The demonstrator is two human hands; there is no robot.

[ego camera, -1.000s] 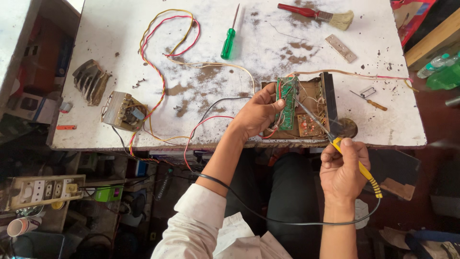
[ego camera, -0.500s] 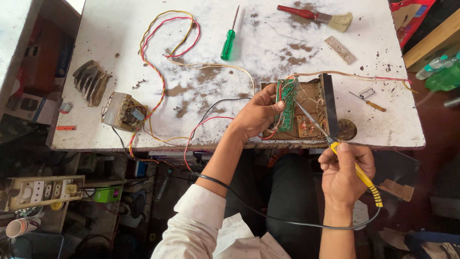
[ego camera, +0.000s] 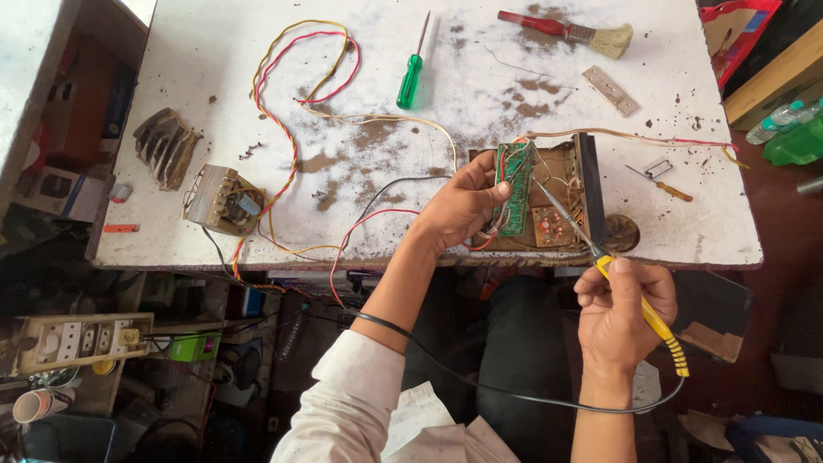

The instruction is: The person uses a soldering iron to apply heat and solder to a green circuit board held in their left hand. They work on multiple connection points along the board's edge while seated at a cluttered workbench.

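Note:
My left hand grips a green circuit board, held on edge over an open brown device chassis at the table's front edge. A yellow-handled soldering iron is in my right hand, below the table edge; its metal tip reaches up to the top of the green board. A black cord runs from the iron's handle under both arms. A smaller brown board lies inside the chassis.
On the stained white table lie a green screwdriver, a red-handled brush, a small transformer, a finned heat sink, twisted red and yellow wires and a small orange screwdriver. A power strip sits lower left.
My right hand has shifted slightly down and right with the soldering iron, its tip staying at the green board. My left hand keeps hold of the board.

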